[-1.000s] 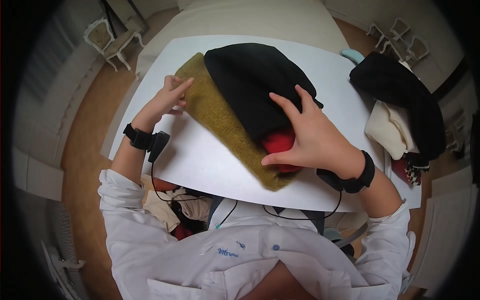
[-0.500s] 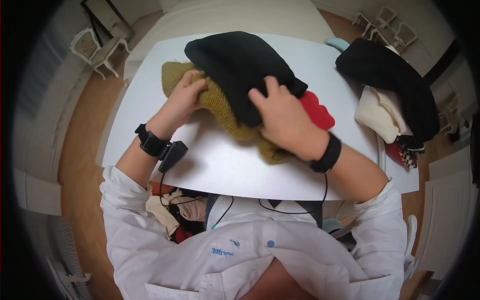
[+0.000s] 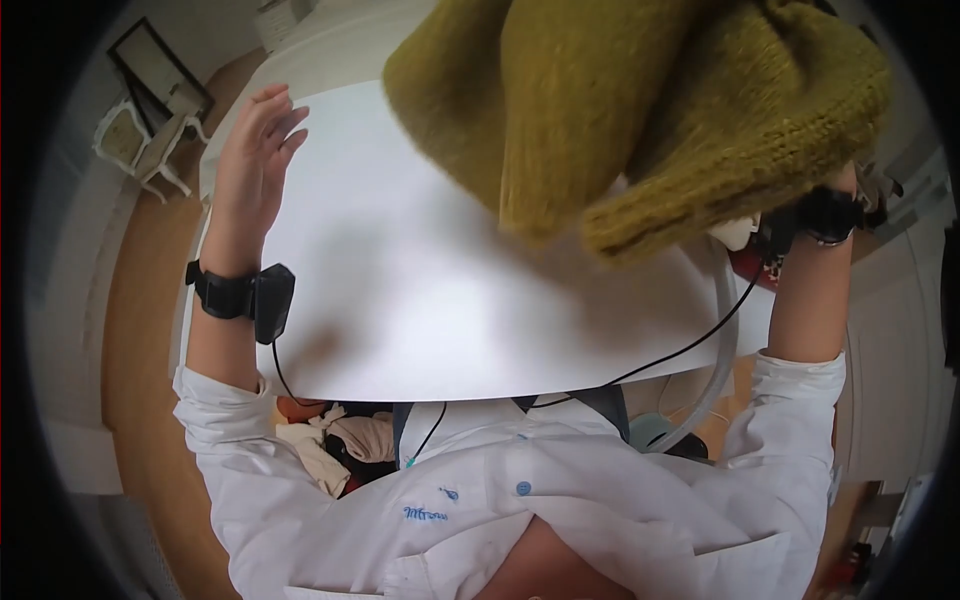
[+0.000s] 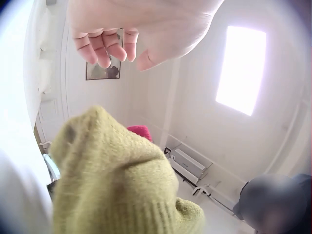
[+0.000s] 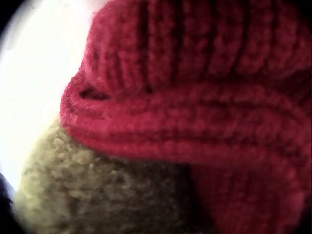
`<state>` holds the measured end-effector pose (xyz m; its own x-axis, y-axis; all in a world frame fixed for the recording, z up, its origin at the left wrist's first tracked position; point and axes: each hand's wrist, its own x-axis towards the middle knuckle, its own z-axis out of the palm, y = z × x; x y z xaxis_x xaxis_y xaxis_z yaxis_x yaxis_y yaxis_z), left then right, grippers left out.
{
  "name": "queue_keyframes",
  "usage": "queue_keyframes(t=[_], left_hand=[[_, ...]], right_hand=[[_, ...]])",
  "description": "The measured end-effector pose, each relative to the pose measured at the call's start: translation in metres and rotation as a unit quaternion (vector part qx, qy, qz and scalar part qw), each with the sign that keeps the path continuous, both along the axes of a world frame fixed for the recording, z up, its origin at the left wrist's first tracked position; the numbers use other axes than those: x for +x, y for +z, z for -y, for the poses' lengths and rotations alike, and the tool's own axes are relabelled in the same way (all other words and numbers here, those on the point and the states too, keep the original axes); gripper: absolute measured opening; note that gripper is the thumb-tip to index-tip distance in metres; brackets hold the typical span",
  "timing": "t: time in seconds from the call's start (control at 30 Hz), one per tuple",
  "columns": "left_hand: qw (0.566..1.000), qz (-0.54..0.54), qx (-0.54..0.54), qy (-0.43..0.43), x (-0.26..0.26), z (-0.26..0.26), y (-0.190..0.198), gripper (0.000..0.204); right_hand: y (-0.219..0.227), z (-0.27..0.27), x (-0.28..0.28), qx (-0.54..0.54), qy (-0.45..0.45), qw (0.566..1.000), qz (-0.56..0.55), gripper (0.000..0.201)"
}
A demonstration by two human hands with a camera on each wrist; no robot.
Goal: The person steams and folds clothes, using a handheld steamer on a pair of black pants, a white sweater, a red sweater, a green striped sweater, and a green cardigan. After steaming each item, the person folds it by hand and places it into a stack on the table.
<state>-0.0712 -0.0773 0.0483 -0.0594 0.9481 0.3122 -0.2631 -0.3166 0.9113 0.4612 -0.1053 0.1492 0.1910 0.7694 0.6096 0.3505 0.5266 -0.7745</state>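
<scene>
An olive knit sweater hangs bunched in the air over the far right of the white table, its folds and edges dangling. My right hand is up behind it, fingers hidden by the knit, and holds it; only the strapped wrist shows. Close to the right wrist camera, a red ribbed knit lies against the olive wool. My left hand is raised over the table's left side, relaxed and holding nothing. In the left wrist view, that hand is apart from the sweater.
Part of a cream cloth and a dark red patterned cloth show at the table's right edge, partly covered by the sweater. More clothes lie below the front edge at left. Thin cables run from both wrists.
The olive sweater has risen from the table toward the upper right with my right hand. My left hand has let go and moved left. The black garment is now out of sight.
</scene>
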Motion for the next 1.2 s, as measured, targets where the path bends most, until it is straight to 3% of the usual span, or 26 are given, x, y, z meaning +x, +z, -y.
queue_keyframes(t=[0.1, 0.3, 0.6, 0.83, 0.9, 0.93, 1.0, 1.13, 1.2], left_hand=[[0.999, -0.038, -0.036, -0.006, 0.016, 0.002, -0.004, 0.018], [0.996, -0.045, -0.038, -0.066, 0.032, -0.009, -0.002, 0.016], [0.986, -0.109, -0.038, -0.121, 0.071, -0.007, -0.003, 0.013], [0.965, -0.197, 0.014, -0.172, 0.162, -0.044, 0.033, 0.017], [0.914, -0.356, 0.147, -0.129, 0.194, -0.057, 0.05, 0.028], [0.913, -0.356, 0.148, -0.135, 0.208, -0.069, 0.055, 0.028], [0.846, -0.378, 0.366, -0.085, 0.238, -0.083, 0.064, 0.044], [0.801, -0.417, 0.424, -0.074, 0.294, -0.055, 0.094, 0.059], [0.791, -0.442, 0.386, -0.176, 0.324, -0.062, 0.1, 0.07]], right_hand=[[0.038, 0.013, 0.038, 0.047, -0.026, 0.998, -0.038, 0.038], [0.086, 0.027, 0.086, 0.11, -0.05, 0.988, -0.096, 0.04], [0.084, 0.003, 0.114, 0.116, -0.038, 0.982, -0.144, 0.044], [0.067, -0.029, 0.135, 0.09, -0.022, 0.975, -0.201, 0.046], [0.054, -0.032, 0.145, 0.069, -0.025, 0.973, -0.22, 0.047], [0.042, -0.032, 0.153, 0.051, -0.032, 0.972, -0.229, 0.048], [0.018, -0.028, 0.171, 0.015, -0.048, 0.967, -0.249, 0.048], [-0.035, -0.013, 0.196, -0.067, -0.086, 0.954, -0.28, 0.05], [-0.048, -0.004, 0.205, -0.092, -0.099, 0.947, -0.29, 0.051]])
